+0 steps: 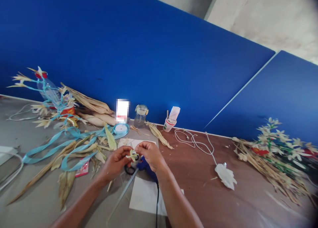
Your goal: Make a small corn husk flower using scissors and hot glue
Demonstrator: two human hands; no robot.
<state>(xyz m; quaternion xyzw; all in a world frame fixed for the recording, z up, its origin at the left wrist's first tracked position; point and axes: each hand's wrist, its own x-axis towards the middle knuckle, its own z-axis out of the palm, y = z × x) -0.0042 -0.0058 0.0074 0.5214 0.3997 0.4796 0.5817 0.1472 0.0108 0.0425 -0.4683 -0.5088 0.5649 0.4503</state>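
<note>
My left hand and my right hand meet over the table, both pinched on a small pale husk flower held between their fingertips. Just under the hands lie a blue glue gun with its black cord running toward me, black scissor handles, and a grey stick. White paper sheets lie beneath them.
Light blue ribbon and dry corn husks cover the left side, with a ribbon spool, a glass jar and a paper cup by the blue partition. A white cable and husk flower bunches lie right.
</note>
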